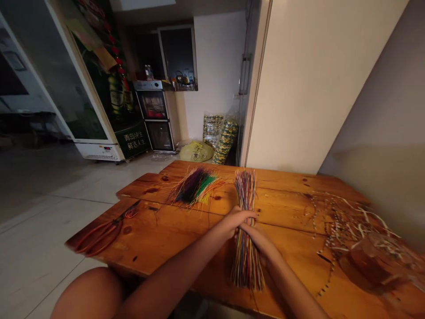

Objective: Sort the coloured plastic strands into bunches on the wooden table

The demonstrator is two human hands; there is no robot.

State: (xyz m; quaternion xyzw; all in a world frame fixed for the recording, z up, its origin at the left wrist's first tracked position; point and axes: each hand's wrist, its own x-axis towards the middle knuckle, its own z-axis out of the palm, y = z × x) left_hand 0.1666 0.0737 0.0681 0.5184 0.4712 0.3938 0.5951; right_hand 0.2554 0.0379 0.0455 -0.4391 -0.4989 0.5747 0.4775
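Observation:
A thick bundle of thin multicoloured wires (247, 261) stands nearly upright over the wooden table (186, 230), its ends fanning out above and below the grip. My left hand (237, 219) wraps round the bundle's middle, thumb across the front. Just below, my right hand (254, 235) also closes round it, and the two hands touch. Most fingers of both hands are hidden behind the wires. Farther back lies a loose pile of purple, green, orange and yellow wires (199, 186).
Red-handled scissors (102, 235) lie at the table's left. To the right are tangled beaded strands (332, 226) and a clear plastic container (372, 261) with pale strips. Behind the table stand a pale cabinet wall (308, 79), a yellow bag (196, 151) and a drinks fridge (96, 150).

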